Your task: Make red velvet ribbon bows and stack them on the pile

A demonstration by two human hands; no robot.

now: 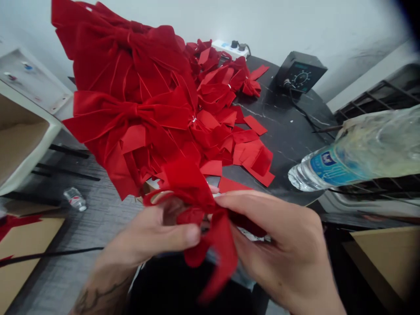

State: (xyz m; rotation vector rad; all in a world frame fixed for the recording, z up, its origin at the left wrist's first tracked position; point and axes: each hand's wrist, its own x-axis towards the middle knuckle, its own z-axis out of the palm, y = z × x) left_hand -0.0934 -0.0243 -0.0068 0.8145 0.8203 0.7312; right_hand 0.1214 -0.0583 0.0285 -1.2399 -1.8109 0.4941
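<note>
**One red velvet bow still loose in the hands, a heap of finished ones beyond**

At bottom centre of the frame, the left hand (154, 232) and right hand (278, 238) sit close together, each pinching a gathered length of red velvet ribbon (210, 227) between thumb and fingers. Its loops are bunched but not yet a formed bow, and a tail hangs toward the lower edge; the fingers partly hide the gathered middle. Just beyond, cut red strips (252, 159) lie scattered and unshaped on a dark marble-patterned table (288, 113). Filling the upper left, a tall heap of finished bows (131, 100), cinched at their centres, shows many already made. At right, a plastic water bottle (354, 166) lies tilted in front of a wire rack (377, 96). Farthest off, a black dial control unit (300, 72) and a white power strip (228, 47) stand by the wall.
</note>
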